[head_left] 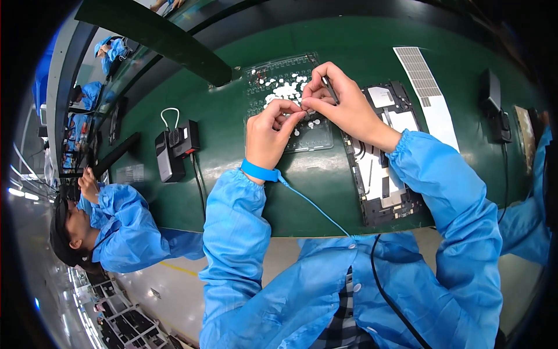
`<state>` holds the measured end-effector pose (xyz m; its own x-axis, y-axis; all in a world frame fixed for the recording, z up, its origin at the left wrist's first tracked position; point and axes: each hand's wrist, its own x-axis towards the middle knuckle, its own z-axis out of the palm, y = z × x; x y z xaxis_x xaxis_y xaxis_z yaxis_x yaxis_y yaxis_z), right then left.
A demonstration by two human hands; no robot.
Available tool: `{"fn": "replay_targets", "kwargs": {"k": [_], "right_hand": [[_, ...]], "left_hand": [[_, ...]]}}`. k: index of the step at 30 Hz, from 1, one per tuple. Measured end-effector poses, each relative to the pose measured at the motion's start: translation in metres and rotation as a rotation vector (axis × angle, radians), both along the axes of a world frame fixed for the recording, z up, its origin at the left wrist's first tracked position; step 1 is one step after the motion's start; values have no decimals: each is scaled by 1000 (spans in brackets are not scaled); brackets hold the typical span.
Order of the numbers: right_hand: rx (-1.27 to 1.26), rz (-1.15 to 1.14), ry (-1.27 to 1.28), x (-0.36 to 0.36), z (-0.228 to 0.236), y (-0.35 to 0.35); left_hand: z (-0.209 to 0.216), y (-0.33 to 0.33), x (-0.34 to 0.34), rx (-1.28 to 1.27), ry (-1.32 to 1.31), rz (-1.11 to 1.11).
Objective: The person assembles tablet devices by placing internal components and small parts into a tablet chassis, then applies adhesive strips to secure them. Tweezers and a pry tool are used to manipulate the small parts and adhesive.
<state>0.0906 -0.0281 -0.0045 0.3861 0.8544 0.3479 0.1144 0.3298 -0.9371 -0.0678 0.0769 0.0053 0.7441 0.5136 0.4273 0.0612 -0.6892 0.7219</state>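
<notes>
My left hand (269,132), with a blue wrist strap (260,171) round its wrist, is closed in a pinch. Its fingertips meet those of my right hand (344,103) over a clear plastic tray (317,139). What they pinch between them is too small to make out. A slim dark pen-like tool (330,91) is tucked in the fingers of my right hand. Under and beside the hands, many small white round-ended pieces (285,92) lie heaped in the tray. An opened flat electronic device (378,174) with black edges and white panels lies below my right forearm.
Right of the device lies a white sheet with rows of grey labels (427,87). Black boxes with a cable loop (174,145) stand left on the green table (232,203). A dark green post (168,41) rises behind them. A co-worker (122,221) sits at the left.
</notes>
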Motion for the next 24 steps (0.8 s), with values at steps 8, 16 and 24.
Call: {"fn": "replay_targets", "kwargs": {"k": [8, 16, 24], "right_hand": [[-16, 29, 112, -2, 3, 1], [-61, -49, -16, 9, 3, -2], [16, -5, -261, 15, 27, -14]], "left_hand": [[-3, 0, -3, 27, 101, 7], [-3, 12, -8, 231, 172, -58], [12, -14, 12, -184, 1, 19]]}}
